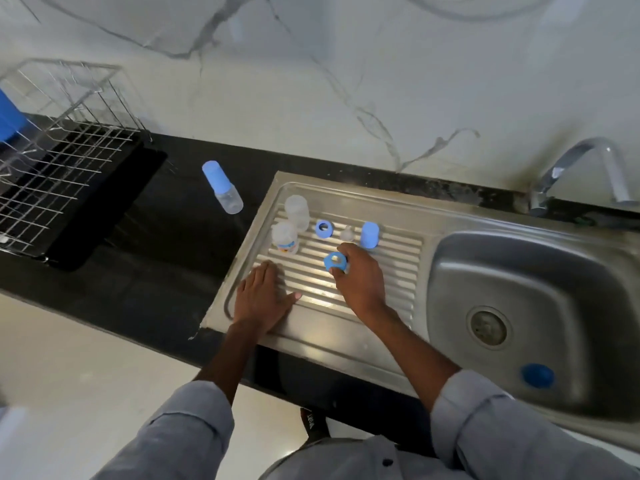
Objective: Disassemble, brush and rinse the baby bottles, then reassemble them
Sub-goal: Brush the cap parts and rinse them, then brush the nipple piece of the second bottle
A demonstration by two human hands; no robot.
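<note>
On the ribbed steel drainboard (381, 258) stand two clear bottle bodies (297, 212) (285, 238), the nearer one with a printed label. Beside them lie a blue collar ring (324, 229), a clear teat (347, 233) and a blue cap (369, 234). My right hand (360, 278) pinches a second blue collar ring (334, 261) just above the drainboard. My left hand (263, 296) rests flat on the drainboard's left part, fingers straight. An assembled bottle with a blue cap (222, 187) stands on the black counter to the left.
A sink basin (540, 306) with a drain lies to the right, a blue round object (537, 375) on its near wall. The tap (581, 168) rises at the back right. A wire dish rack (65, 150) on a black tray occupies the counter's left end.
</note>
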